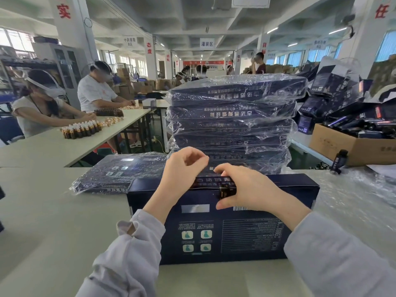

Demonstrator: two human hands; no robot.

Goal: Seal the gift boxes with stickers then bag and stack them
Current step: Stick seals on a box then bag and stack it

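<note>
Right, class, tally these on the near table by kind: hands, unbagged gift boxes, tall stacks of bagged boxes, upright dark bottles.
Hands: 2 (left hand, right hand)
Unbagged gift box: 1
Tall stack of bagged boxes: 1
Upright dark bottle: 1
Total: 5

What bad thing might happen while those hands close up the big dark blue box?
The tall stack of plastic-wrapped dark blue boxes stands right behind the dark blue cardboard gift box. It looks a bit uneven, and a bump might make it slide. The right hand grips a small dark-and-gold item at the flap edge while the left hand is curled above it, so the flap may shift and seal crooked.
</note>
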